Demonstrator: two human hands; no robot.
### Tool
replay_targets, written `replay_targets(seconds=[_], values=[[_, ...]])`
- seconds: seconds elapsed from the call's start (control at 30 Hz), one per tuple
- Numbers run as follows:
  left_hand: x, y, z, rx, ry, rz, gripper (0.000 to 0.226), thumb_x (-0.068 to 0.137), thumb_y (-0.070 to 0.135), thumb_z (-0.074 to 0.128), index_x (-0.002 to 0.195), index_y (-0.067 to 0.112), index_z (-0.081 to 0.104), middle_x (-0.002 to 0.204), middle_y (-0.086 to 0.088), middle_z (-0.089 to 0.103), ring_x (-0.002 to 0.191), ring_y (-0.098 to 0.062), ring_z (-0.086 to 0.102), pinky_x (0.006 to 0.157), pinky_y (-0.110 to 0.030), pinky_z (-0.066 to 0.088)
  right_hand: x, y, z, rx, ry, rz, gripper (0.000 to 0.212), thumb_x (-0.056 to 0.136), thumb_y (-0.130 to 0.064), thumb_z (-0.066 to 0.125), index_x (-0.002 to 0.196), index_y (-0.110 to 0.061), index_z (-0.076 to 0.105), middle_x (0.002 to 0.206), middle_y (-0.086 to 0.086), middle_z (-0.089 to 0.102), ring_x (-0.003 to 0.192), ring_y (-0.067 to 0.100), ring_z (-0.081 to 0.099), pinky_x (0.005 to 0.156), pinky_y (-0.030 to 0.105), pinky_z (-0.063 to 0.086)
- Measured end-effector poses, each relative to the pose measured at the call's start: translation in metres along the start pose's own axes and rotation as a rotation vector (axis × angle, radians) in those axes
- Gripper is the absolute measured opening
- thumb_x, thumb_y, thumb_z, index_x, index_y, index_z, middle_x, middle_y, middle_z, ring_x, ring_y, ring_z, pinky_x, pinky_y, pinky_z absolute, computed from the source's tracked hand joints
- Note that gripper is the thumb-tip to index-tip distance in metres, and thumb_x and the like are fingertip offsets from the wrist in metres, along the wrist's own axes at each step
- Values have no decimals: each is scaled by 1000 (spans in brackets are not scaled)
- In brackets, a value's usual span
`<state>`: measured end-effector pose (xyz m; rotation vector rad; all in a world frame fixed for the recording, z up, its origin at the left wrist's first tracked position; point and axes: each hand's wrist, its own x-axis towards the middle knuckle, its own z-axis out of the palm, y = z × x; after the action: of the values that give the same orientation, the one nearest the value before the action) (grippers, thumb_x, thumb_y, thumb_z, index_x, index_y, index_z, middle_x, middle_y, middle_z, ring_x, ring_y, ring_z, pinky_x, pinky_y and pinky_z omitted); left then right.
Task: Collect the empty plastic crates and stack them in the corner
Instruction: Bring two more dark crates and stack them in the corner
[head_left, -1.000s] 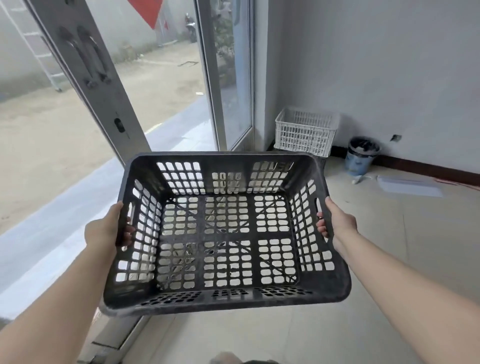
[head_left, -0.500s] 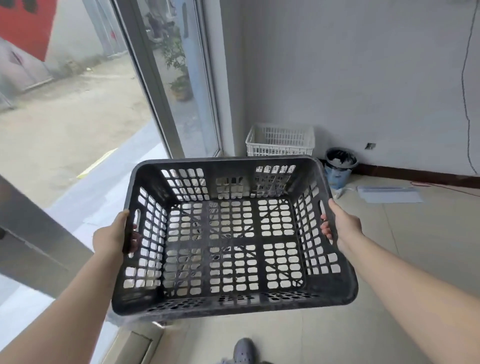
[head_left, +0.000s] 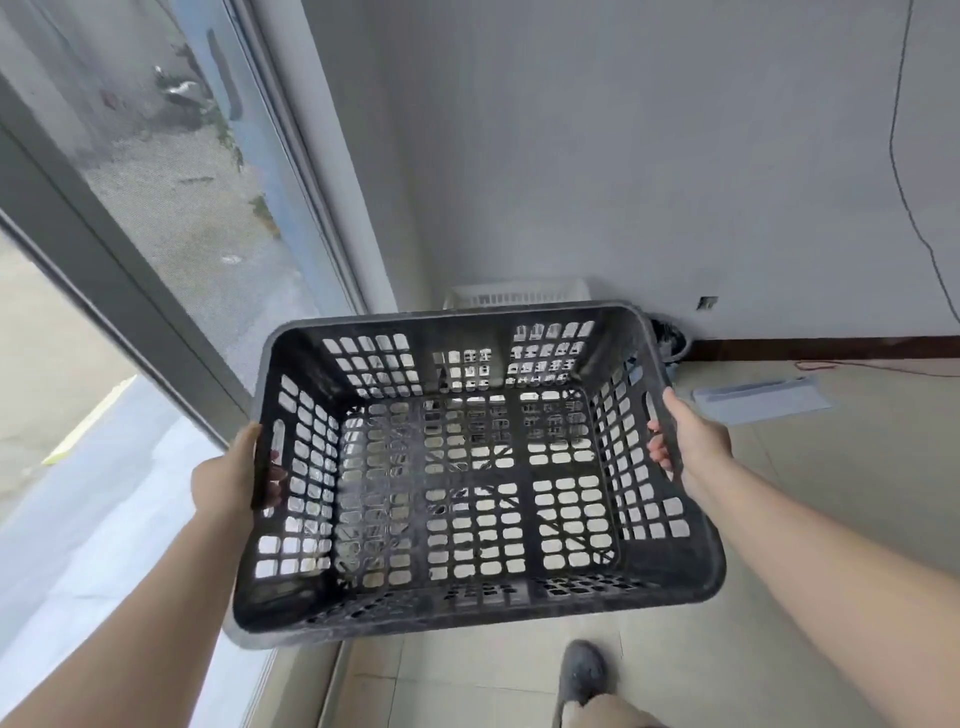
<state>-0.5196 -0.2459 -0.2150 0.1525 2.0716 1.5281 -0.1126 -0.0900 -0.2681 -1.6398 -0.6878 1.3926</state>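
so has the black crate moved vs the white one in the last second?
Yes. The black crate has come closer to the white crate in the corner and now hides most of it; only the white rim shows above the black one's far edge.

There is a single view, from a wide-angle camera worn on the person's head, looking forward and steeply down along both outstretched forearms. It sits close above the left hand (head_left: 228, 480) and right hand (head_left: 693, 447), which grip the short sides of the black crate (head_left: 478, 618) filling the middle of the frame. Beyond the hands the view reaches the room corner, where a white crate (head_left: 519, 294) shows partly, somewhat blurred. Left of the left hand is a glass door (head_left: 197, 208); below the right forearm, a shoe (head_left: 584, 673). Straight lines bow near the edges.
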Motion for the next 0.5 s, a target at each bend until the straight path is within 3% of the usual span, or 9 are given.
replay_targets(seconds=[0.17,0.3,0.43,0.5], values=[[47,35,89,-10,1,3,40,84,40,66,69,3,58,36,-3,57,25,-13,49,31,-18,42,91,-51,30,6,-4,18,50,84,-52,64,83,-2,64,58,9,55,41,15,45,41,23,33],[84,60,150,21,-9,-18,42,85,42,63,74,3,61,37,-2,58,36,-20,51,41,-26,44,154,-90,56,-14,-5,46,51,81,-58,64,76,-7,63,56,6,55,36,13,44,40,21,32],[127,82,205,26,-23,-22,44,85,43,62,80,0,63,62,-13,62,42,-22,49,41,-27,40,208,-121,85,-32,21,12,50,83,-55,64,72,-6,62,41,3,53,32,14,44,41,23,32],[153,92,232,44,-18,-15,42,84,42,63,77,1,62,65,-14,62,40,-22,49,41,-27,40,237,-133,101,-49,32,18,51,83,-55,64,72,-6,62,39,2,52,30,13,43,41,22,32]])
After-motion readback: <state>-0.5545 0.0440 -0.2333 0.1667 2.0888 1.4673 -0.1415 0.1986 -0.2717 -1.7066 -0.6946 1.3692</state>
